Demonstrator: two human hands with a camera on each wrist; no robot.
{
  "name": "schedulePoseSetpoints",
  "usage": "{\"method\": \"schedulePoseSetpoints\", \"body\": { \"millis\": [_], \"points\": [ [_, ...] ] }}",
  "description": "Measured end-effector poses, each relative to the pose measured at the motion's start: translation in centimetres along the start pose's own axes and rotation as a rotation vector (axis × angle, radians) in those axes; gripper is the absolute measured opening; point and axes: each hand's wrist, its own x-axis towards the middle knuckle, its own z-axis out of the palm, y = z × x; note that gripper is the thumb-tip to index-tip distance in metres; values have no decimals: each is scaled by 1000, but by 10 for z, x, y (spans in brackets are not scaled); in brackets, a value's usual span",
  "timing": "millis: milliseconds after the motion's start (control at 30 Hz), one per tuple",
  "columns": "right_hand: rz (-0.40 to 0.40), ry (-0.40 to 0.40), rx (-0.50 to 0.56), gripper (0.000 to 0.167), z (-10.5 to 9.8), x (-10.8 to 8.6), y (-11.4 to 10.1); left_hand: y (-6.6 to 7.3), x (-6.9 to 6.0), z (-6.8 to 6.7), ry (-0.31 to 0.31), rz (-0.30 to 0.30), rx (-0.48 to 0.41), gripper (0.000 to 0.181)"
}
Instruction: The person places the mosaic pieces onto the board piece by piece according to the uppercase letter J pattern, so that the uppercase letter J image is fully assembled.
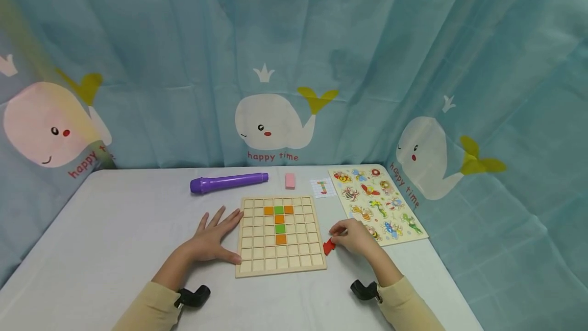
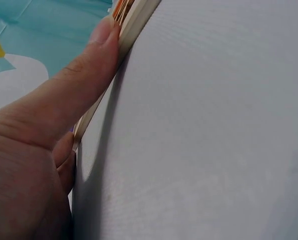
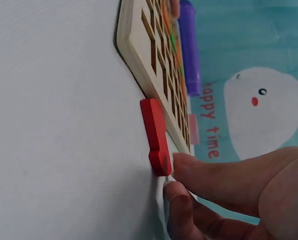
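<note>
A square wooden grid board [image 1: 259, 264] lies on the table, with orange and green square tiles [image 1: 280, 229] set in a T-like pattern. My left hand [image 1: 209, 241] rests at its left edge, fingers spread, the thumb [image 2: 101, 42] touching the rim. Just off the board's right edge is a flat red wooden piece [image 3: 154, 132] of irregular outline. My right hand [image 1: 356, 239] pinches one end of this piece between thumb and index finger; the fingertips partly hide that end. In the right wrist view, the piece's far end meets the board's side.
Behind the board lie a purple toy microphone [image 1: 229, 182], a pink block [image 1: 290, 181] and a small gridded pattern card [image 1: 323, 188]. An insect-picture board [image 1: 363, 201] lies at the right, beside my right hand. A whale-print curtain [image 1: 193, 65] surrounds the white table [image 1: 115, 229].
</note>
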Motion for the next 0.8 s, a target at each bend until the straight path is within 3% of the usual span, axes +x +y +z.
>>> {"method": "schedulePoseSetpoints", "body": {
  "millis": [167,533,800],
  "points": [
    [23,-24,18,15,1,-2,5,-1,2,1,-1,3,4,129],
    [-10,-27,33,18,1,-2,7,-4,2,0,-4,-14,13,130],
    [-2,37,72,18,-1,4,0,-3,-2,2,2,7,-1,128]
  ]
}}
